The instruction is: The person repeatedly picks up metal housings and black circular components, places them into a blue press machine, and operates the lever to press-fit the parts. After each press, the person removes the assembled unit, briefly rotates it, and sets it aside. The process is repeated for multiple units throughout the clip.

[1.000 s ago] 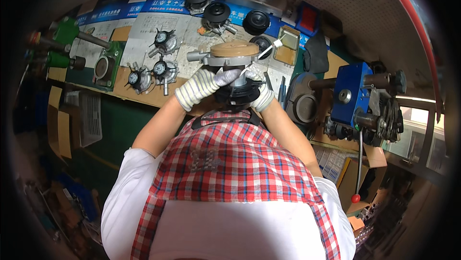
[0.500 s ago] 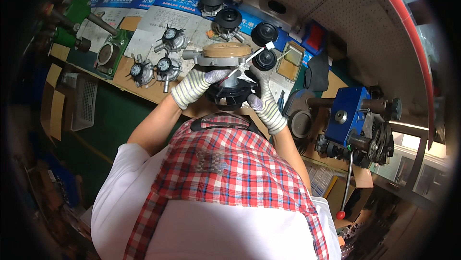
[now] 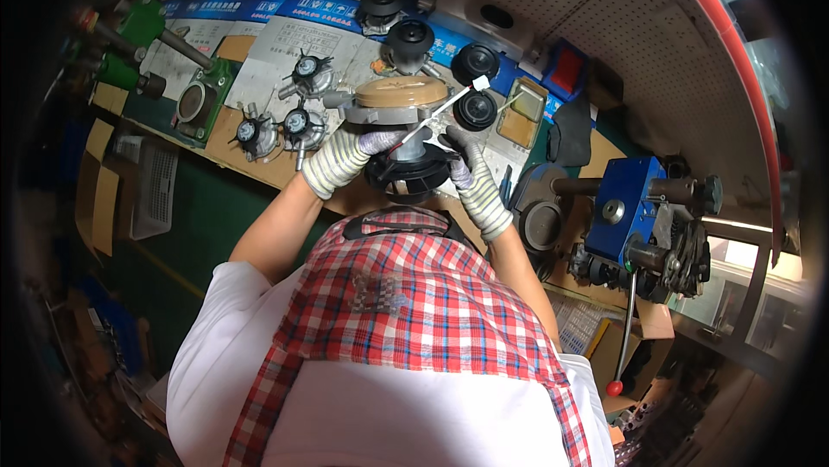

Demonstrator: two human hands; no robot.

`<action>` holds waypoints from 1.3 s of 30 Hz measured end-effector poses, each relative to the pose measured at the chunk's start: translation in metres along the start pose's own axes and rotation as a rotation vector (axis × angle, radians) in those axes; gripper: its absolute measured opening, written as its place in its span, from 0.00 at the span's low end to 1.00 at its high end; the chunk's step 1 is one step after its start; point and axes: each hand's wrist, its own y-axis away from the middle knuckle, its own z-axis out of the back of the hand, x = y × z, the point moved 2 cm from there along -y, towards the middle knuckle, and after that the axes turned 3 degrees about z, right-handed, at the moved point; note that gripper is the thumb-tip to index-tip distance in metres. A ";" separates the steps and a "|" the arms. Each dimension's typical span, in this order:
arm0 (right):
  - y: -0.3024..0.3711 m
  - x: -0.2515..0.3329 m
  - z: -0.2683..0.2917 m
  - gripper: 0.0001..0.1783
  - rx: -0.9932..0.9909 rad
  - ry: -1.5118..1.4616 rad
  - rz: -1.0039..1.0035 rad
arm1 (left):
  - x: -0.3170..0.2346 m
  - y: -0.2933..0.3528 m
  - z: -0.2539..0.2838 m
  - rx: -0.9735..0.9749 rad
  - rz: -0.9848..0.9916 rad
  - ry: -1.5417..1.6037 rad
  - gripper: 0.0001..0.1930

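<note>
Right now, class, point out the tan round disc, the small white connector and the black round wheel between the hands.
Tan round disc (image 3: 401, 92), head view: middle of its visible surface.
Small white connector (image 3: 481, 83), head view: its body.
Black round wheel (image 3: 408, 185), head view: side nearest the apron (image 3: 423, 303).

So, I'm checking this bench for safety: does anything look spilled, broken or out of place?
Nothing looks clearly spilled or broken. Only the thin white cable with its white plug stands out: it juts loose past the round, tan-topped grey metal housing, plugged into nothing visible.
</note>
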 end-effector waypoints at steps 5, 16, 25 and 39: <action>-0.002 -0.005 -0.004 0.35 -0.043 0.032 0.018 | 0.007 -0.003 -0.001 0.045 -0.007 0.051 0.33; -0.001 0.009 0.006 0.23 -0.297 -0.215 -0.134 | 0.011 -0.005 -0.007 0.040 0.012 0.049 0.32; -0.009 0.112 -0.007 0.34 -0.360 0.917 0.750 | 0.009 -0.004 -0.011 -0.011 -0.025 -0.119 0.33; -0.043 0.112 -0.015 0.25 -0.107 0.965 0.758 | 0.014 0.003 -0.019 -0.038 0.008 -0.145 0.30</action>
